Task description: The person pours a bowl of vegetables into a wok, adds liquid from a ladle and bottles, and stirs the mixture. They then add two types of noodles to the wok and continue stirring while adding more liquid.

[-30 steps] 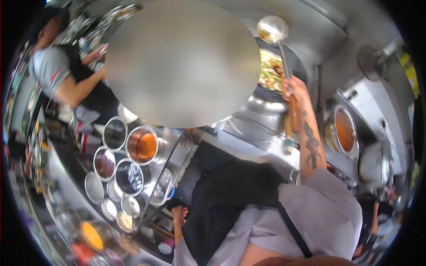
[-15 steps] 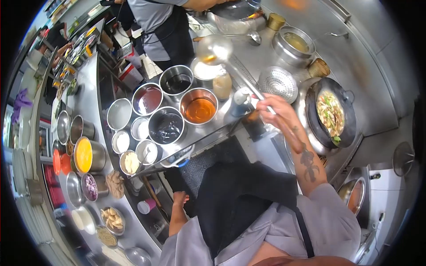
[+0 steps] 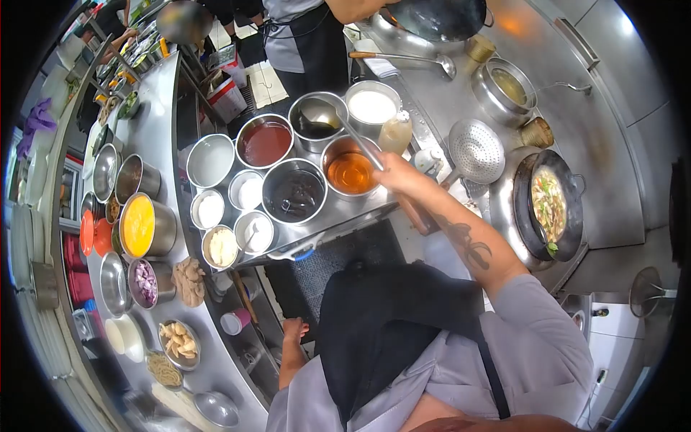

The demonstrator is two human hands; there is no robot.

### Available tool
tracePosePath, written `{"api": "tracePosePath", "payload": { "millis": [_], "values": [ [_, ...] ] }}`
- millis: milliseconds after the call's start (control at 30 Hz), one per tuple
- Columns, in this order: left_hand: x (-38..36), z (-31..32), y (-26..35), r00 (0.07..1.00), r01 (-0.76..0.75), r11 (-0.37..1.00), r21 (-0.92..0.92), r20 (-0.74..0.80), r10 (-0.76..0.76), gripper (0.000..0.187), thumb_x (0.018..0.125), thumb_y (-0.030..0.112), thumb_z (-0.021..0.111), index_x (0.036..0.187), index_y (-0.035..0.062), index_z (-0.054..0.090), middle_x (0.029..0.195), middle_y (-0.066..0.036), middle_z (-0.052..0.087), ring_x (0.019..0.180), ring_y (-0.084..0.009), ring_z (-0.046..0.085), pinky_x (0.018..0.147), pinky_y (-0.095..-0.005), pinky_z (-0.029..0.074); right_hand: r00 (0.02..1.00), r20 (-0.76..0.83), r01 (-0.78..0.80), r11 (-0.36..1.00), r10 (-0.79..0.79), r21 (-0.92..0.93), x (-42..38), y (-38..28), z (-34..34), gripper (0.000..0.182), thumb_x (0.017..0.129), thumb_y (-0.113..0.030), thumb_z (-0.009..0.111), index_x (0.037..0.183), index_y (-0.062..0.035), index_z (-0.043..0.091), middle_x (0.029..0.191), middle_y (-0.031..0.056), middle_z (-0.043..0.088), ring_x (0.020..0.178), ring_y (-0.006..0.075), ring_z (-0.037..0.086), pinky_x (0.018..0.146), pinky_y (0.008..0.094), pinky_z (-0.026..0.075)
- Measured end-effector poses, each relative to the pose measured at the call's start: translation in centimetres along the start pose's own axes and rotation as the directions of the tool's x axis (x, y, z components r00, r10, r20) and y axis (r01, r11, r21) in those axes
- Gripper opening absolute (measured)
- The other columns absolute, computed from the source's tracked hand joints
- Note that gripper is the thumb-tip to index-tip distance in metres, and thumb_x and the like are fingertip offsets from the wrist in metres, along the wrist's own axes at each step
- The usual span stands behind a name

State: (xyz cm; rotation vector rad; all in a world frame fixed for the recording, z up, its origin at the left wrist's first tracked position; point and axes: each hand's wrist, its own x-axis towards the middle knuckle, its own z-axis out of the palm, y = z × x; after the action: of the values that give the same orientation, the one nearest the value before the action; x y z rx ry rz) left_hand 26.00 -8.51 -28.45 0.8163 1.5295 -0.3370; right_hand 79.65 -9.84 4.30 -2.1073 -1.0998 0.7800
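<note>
My right hand (image 3: 394,175) is closed around the metal handle of a ladle (image 3: 366,146). The ladle reaches away to the left, its head down in a steel pot of dark liquid (image 3: 311,131). Under the handle stands a pot of amber liquid (image 3: 350,174). Close by are a pot of reddish-brown sauce (image 3: 264,142), a pot of very dark liquid (image 3: 294,193) and a pot of white contents (image 3: 372,105). Low beside my apron, my left hand (image 3: 294,330) hangs with its fingers curled, apparently holding nothing.
To the right, a wok (image 3: 568,230) holds pale food with green pieces. A perforated strainer (image 3: 476,151) lies beside it. Another ladle (image 3: 403,59) rests farther back. A co-worker (image 3: 306,47) stands beyond the pots. Along the left counter (image 3: 155,129) sit several ingredient bowls.
My right hand has swung left and forward, bringing the ladle's head from above the counter down into the dark-liquid pot. The view has shifted slightly. My left hand stays low.
</note>
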Motion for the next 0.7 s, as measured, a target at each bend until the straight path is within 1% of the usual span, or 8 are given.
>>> {"api": "tracePosePath", "payload": {
  "millis": [33,67,133,167,267,333,533,700],
  "values": [
    [0.3,0.0,0.1,0.999,-0.032,0.999,0.006,-0.018,0.032,0.024,0.087,0.015,0.048,0.095,-0.0034,0.060,0.084,-0.015,0.069,0.066,-0.0256,0.067,0.055,-0.0369,0.049,0.997,0.043,-0.058,0.998,0.057,0.017,0.2,0.1,0.1,0.034,0.077,-0.007,0.054,0.109,0.0052,0.060,0.066,0.0073,0.057,0.052,0.0109,0.053,0.046,0.0253,0.038],
    [0.4,-0.1,0.4,0.997,-0.064,0.998,0.014,-0.037,0.065,0.027,0.086,0.016,0.049,0.093,-0.0055,0.063,0.080,-0.014,0.070,0.062,-0.0236,0.068,0.050,-0.0328,0.051,0.997,0.040,-0.060,0.998,0.060,0.017,0.4,0.6,0.3,0.034,0.077,-0.007,0.054,0.109,0.0052,0.060,0.066,0.0073,0.057,0.052,0.0109,0.053,0.046,0.0253,0.038],
    [0.7,-0.3,1.2,0.998,-0.061,0.998,0.025,-0.022,0.062,0.024,0.087,0.016,0.048,0.095,-0.0025,0.061,0.082,-0.014,0.069,0.063,-0.0239,0.067,0.052,-0.0352,0.049,0.988,0.129,-0.134,0.909,0.090,0.394,0.8,1.5,0.8,0.035,0.077,-0.005,0.053,0.109,0.0074,0.059,0.066,0.0065,0.058,0.047,0.0119,0.051,0.044,0.0254,0.038],
    [0.6,-0.3,1.8,0.998,-0.057,0.998,0.032,-0.009,0.058,0.021,0.089,0.016,0.046,0.097,0.0005,0.058,0.085,-0.013,0.069,0.064,-0.0241,0.066,0.055,-0.0376,0.048,0.988,0.125,-0.134,0.909,0.092,0.395,0.7,1.0,0.6,0.035,0.077,-0.005,0.053,0.109,0.0074,0.059,0.066,0.0065,0.058,0.047,0.0119,0.051,0.044,0.0254,0.038],
    [-0.4,-0.2,3.7,0.995,-0.092,0.992,0.091,-0.033,0.096,0.021,0.089,0.016,0.046,0.097,0.0012,0.058,0.084,-0.011,0.069,0.063,-0.0219,0.065,0.056,-0.0358,0.048,0.960,0.158,-0.281,0.798,0.233,0.533,0.5,-0.5,0.0,0.027,0.078,-0.003,0.054,0.102,0.0062,0.061,0.066,0.0052,0.057,0.045,0.0109,0.049,0.042,0.0246,0.038],
    [-0.3,-0.4,4.4,0.995,-0.095,0.990,0.102,-0.031,0.099,0.021,0.090,0.016,0.046,0.097,0.0010,0.059,0.084,-0.011,0.069,0.063,-0.0215,0.065,0.056,-0.0358,0.048,0.961,0.180,-0.277,0.718,0.211,0.638,0.6,-0.5,-0.2,0.004,0.080,-0.003,0.053,0.082,-0.0018,0.055,0.059,0.0029,0.053,0.041,0.0104,0.050,0.037,0.0258,0.040],
    [0.0,-0.9,5.8,0.996,-0.086,0.991,0.104,-0.013,0.088,0.018,0.090,0.015,0.046,0.094,0.0014,0.057,0.082,-0.011,0.068,0.061,-0.0217,0.064,0.056,-0.0356,0.047,0.966,0.179,-0.257,0.649,0.185,0.717,-0.3,-1.4,-1.6,0.003,0.081,-0.004,0.052,0.079,-0.0053,0.053,0.061,0.0027,0.054,0.041,0.0102,0.050,0.037,0.0256,0.039],
    [1.3,-1.3,5.8,0.997,-0.076,0.993,0.086,0.002,0.076,0.015,0.090,0.014,0.047,0.091,0.0024,0.056,0.080,-0.011,0.067,0.058,-0.0219,0.062,0.053,-0.0356,0.044,0.975,0.153,-0.222,0.659,0.162,0.719,-0.7,-2.1,-1.9,0.005,0.082,-0.005,0.053,0.077,-0.0061,0.052,0.061,0.0021,0.054,0.041,0.0101,0.051,0.037,0.0253,0.039]
  ]
}}
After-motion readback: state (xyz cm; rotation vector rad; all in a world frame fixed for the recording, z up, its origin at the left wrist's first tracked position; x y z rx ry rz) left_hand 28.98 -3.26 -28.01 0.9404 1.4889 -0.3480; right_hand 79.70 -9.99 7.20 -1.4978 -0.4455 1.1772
